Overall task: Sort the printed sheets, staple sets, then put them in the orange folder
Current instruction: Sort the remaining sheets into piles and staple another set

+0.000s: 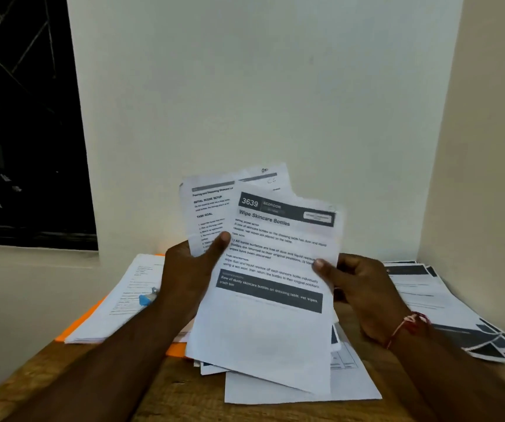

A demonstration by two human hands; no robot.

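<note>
I am holding the printed sheets [257, 179] fanned upright to read their headings, my left hand [190, 269] pinching the back pages [207, 208], my right hand [357, 284] pinching the front sheet [275, 315].

Printed sheets [271, 269] (top one headed "Wipe Skincare Bottles") fanned upright between left hand [188, 278] and right hand [363, 287]; orange folder [175, 350] flat under the left.

**Wooden table, three paper heaps**

Your wooden table [184, 391] sits in a wall corner. Left: orange folder [88, 319] flat on the wood, with a stack of printed sheets [123, 300] covering most of it. Middle, near you: loose sheets [351, 382] overlapping untidily, reaching the folder's near corner. Right, by the wall: fanned pile [421, 296] with dark printed bands
</note>
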